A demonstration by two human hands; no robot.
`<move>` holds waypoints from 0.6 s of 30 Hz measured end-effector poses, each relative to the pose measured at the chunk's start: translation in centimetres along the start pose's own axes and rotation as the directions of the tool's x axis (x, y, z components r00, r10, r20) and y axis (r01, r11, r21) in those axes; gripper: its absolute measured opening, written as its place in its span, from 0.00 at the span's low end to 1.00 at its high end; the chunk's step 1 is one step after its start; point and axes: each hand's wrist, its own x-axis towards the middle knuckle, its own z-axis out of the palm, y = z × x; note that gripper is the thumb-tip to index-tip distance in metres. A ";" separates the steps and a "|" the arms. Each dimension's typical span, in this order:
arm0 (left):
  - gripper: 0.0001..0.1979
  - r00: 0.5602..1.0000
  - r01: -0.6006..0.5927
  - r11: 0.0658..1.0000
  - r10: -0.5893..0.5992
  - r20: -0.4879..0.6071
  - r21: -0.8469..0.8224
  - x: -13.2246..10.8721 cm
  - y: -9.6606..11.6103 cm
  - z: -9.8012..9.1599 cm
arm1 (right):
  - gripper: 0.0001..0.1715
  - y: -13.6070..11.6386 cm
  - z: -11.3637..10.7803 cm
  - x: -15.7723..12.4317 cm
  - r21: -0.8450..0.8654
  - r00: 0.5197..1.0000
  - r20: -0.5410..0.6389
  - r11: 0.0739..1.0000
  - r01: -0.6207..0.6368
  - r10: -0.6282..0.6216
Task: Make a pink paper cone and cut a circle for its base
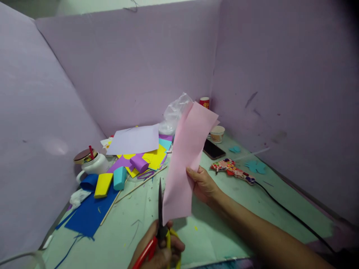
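Note:
A folded pink sheet (pixel 185 149) stands tilted above the table, pinched at its right edge between the thumb and fingers of my right hand (pixel 203 183). Its layers part slightly at the top right corner. Below it, my left hand (pixel 157 243) is closed around a pair of scissors (pixel 160 209) with a red and a yellow handle. One dark blade points upward along the sheet's lower left edge. Whether the other blade is behind the sheet, I cannot tell.
Left lie a blue sheet (pixel 92 215), yellow (pixel 103 185) and light blue (pixel 119 178) rolled pieces, sticks (pixel 140 185) and a white mug (pixel 97 164). Right are a patterned glue gun (pixel 232 171) with a black cord, a phone (pixel 214 149) and a paper cup (pixel 217 134). Purple walls surround the table.

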 end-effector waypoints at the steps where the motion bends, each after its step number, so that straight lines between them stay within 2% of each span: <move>1: 0.28 0.999 -0.021 1.000 0.021 -0.032 0.007 -0.2 0.3 -0.1 | 0.21 0.1 -0.1 0.0 0.003 1.000 0.000 1.000 -0.004 0.004; 5: 0.38 0.986 -0.113 0.989 0.123 -0.113 0.096 -0.8 1.0 -0.6 | 0.20 0.3 -0.2 -0.1 0.000 0.999 0.013 1.000 -0.031 0.031; 9: 0.34 0.974 -0.168 0.969 0.192 -0.122 0.184 -0.6 1.2 -1.2 | 0.20 0.8 0.0 -0.5 -0.010 0.996 0.044 0.997 -0.079 0.079; 13: 0.28 0.978 -0.144 0.968 0.171 -0.118 0.204 -0.7 1.5 -1.5 | 0.21 1.2 0.1 -0.9 -0.020 0.991 0.062 0.993 -0.118 0.119; 18: 0.30 0.980 -0.149 0.941 0.182 -0.081 0.305 -1.0 1.9 -1.7 | 0.20 1.2 0.0 -0.8 -0.017 0.991 0.058 0.992 -0.121 0.122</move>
